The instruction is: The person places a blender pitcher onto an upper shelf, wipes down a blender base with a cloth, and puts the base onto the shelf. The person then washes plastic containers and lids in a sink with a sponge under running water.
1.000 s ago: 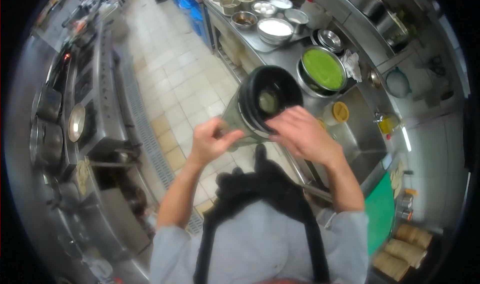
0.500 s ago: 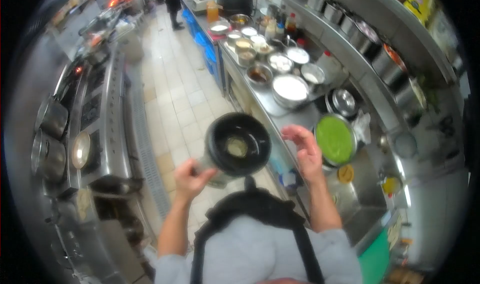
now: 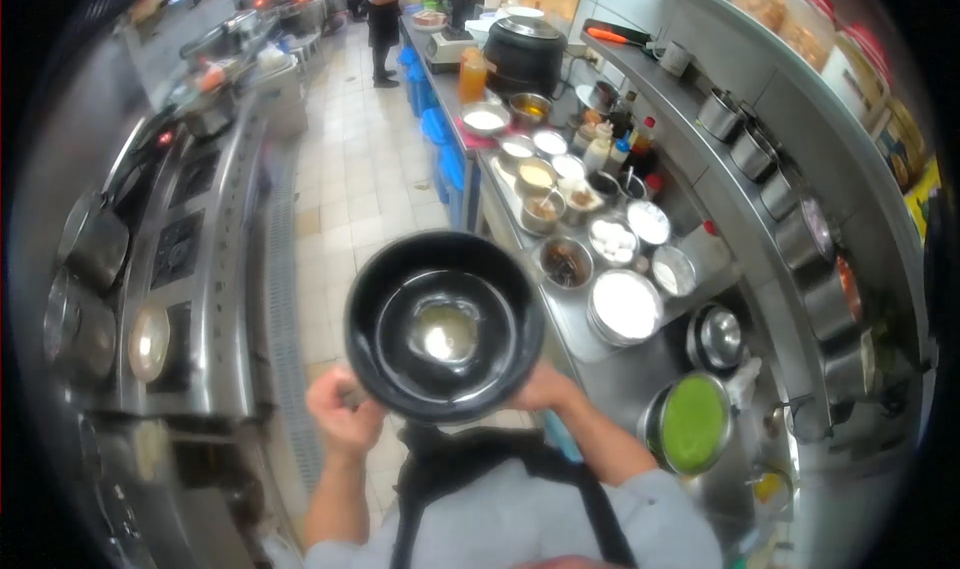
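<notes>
A deep, round black vessel [image 3: 445, 399] with a glossy inside is held up in front of my chest. At its bottom, a pale, shiny round patch catches the light. My left hand [image 3: 345, 409] is closed at its lower left edge, thumb and curled fingers showing. On the lower right, my right hand [image 3: 540, 387] grips its side, with most of the fingers hidden behind the vessel. To the right of my right forearm, a steel pot [image 3: 650, 419] stands on the counter with bright green puree [image 3: 693, 424] in it.
Along the right counter [image 3: 600, 374] stand several bowls, a stack of white plates [image 3: 625, 307] and bottles [image 3: 598, 149]. Above runs a shelf with steel pots [image 3: 720, 114]. On the left is a stove [image 3: 220, 269] with pans. A person [image 3: 382, 29] stands far down the aisle.
The black vessel has come closer to the camera, its opening now facing me more. My right hand, free and raised before, has moved left onto its side. The view has shifted.
</notes>
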A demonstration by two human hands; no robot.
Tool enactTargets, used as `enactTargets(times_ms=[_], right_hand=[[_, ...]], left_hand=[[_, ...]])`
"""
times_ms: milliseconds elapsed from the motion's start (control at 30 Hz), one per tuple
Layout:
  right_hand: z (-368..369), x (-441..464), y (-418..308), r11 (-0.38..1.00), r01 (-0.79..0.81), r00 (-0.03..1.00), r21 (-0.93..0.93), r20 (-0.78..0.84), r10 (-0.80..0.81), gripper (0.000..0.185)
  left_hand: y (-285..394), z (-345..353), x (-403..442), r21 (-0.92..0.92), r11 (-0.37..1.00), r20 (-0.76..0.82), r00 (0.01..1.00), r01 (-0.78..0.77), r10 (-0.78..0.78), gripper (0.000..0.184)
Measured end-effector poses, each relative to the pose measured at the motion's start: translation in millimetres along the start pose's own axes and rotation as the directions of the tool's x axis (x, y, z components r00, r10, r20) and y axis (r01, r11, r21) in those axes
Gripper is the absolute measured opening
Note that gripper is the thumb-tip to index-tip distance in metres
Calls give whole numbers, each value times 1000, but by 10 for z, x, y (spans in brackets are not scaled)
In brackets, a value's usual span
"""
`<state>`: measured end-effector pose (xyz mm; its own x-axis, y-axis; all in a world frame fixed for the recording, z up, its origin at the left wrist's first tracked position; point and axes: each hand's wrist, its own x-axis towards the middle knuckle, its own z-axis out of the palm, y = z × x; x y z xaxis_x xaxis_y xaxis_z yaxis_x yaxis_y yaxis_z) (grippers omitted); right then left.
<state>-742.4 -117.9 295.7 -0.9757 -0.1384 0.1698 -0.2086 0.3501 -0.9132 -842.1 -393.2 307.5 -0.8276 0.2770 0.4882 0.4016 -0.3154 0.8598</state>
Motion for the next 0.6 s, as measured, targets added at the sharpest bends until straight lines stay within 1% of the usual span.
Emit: enactTargets(times_ms=[33, 67, 100, 133, 167, 200, 233, 267, 300, 333, 367, 400, 433, 467, 500, 533, 567, 600], right_hand=[[-52, 158, -15, 992, -124, 992, -26, -2, 124, 104], [-94, 340, -36, 969, -243, 970, -53, -8, 243, 100], [-101, 524, -40, 936, -350, 936, 45, -26, 351, 94], [-75, 705, -20, 935, -353, 935, 38, -33, 354, 94], [-33, 835, 11, 948, -317, 940, 28, -125, 318, 92], [-4, 953, 61, 960, -281, 936, 13, -216, 277, 90], [37, 1096, 159, 964, -264, 932, -1, -258, 255, 88], [26, 1242, 198, 963, -269, 923, 2, -286, 258, 88], [-16, 1400, 114, 962, -265, 934, 61, -230, 272, 88], [-63, 1486, 7, 955, -270, 938, 119, -193, 289, 87], [-110, 1562, -97, 955, -297, 922, 2, -259, 287, 84], [-111, 1612, 3, 954, -290, 910, 72, -288, 299, 85], [-134, 1662, 56, 960, -246, 907, 134, -318, 277, 89], [-167, 1730, 88, 963, -191, 909, 190, -337, 247, 92], [-183, 1794, 107, 964, -190, 894, 186, -373, 248, 92], [-202, 1837, 129, 950, -163, 879, 265, -398, 262, 84], [-231, 1868, 146, 930, -136, 866, 340, -415, 279, 76], [-277, 1895, 169, 931, -144, 857, 334, -428, 287, 76]], left_hand=[[-57, -94, 227, -5, 1000, 99, 995, -31, 31, 17], [7, -110, 442, -100, 992, 166, 984, 81, -64, 14], [75, -126, 681, -82, 981, 214, 965, 175, -154, 17], [86, -179, 909, -62, 962, 260, 935, 265, -241, 20], [-71, -336, 1106, 34, 970, 336, 911, 242, -240, 28], [-133, -406, 1339, 20, 971, 338, 912, 240, -232, 28], [-183, -460, 1605, 102, 995, 398, 917, -17, -25, 31], [-241, -511, 1856, 157, 947, 483, 858, -278, 172, 34], [-375, -592, 1938, 242, 925, 490, 859, -294, 145, 37], [-442, -572, 1999, 185, 934, 539, 826, -306, 164, 37], [-494, -526, 2057, 92, 996, 430, 902, 8, -47, 39], [-571, -506, 2107, -13, 946, 346, 889, 323, -299, 40], [-747, -521, 2159, -26, 915, 352, 860, 403, -369, 43], [-768, -425, 2314, -34, 914, 398, 844, 404, -358, 43], [-709, -298, 2444, -142, 882, 342, 859, 449, -382, 35], [-684, -208, 2564, -253, 838, 278, 866, 484, -417, 35], [-729, -179, 2703, -296, 791, 282, 840, 536, -463, 35], [-836, -156, 2821, -303, 783, 298, 834, 544, -464, 35]])
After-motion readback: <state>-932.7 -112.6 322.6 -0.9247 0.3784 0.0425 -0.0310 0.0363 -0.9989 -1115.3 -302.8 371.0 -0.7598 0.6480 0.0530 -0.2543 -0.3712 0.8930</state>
